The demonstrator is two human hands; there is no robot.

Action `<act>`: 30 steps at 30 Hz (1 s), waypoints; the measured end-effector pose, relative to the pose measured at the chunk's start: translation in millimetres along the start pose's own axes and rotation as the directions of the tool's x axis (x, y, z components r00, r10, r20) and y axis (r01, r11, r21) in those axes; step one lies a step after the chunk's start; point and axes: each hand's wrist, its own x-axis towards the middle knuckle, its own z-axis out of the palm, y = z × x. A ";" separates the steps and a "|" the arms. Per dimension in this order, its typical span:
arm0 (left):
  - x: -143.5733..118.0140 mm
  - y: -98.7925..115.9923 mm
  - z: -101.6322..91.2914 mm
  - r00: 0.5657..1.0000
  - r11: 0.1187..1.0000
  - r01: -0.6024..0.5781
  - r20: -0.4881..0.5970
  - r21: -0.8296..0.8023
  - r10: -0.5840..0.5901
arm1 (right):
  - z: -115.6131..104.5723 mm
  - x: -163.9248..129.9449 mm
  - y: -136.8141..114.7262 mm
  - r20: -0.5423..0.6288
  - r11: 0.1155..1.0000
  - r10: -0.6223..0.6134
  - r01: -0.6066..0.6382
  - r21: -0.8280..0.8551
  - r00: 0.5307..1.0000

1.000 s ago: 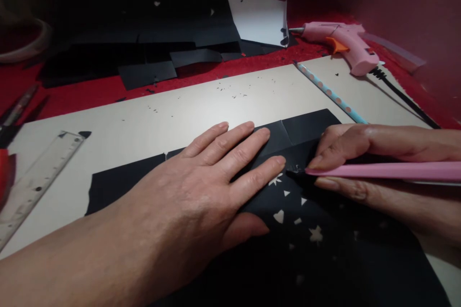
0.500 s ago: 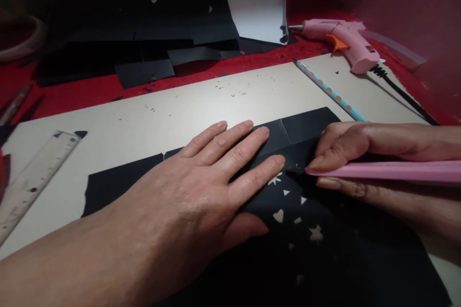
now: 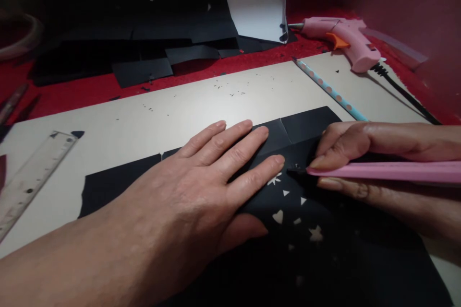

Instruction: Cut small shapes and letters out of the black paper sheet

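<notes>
A black paper sheet (image 3: 309, 127) lies flat on a beige board (image 3: 201, 100) that covers the table, stretching from the board's middle toward its near right corner. Small cut-out shapes, among them stars, a heart and triangles, show pale through it near its middle. A crease line crosses its far part. A pink craft knife (image 3: 382, 171) lies almost level above the sheet, coming in from the right edge, its dark tip touching the paper just beside the star-shaped cut-out.
</notes>
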 end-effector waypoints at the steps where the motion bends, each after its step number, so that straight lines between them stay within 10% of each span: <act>1: -0.1 -0.3 0.0 1.000 1.000 -0.001 0.003 0.000 0.001 | 0.3 -0.6 -0.5 -0.004 1.000 0.004 -0.004 0.012 1.000; 15: 3.6 1.6 -1.5 0.999 1.000 0.009 -0.039 0.001 -0.009 | 4.1 -0.4 -1.0 -0.047 0.993 0.015 -0.009 0.119 0.999; 22: 5.5 2.2 -2.5 1.000 1.000 -0.006 -0.025 -0.011 0.006 | 8.5 2.2 -8.2 -0.109 0.844 0.395 -0.314 0.434 0.912; 30: 1.8 -0.5 1.1 1.000 1.000 0.003 -0.021 -0.003 -0.003 | 4.9 3.2 -6.1 -0.084 0.896 0.329 -0.282 0.343 0.941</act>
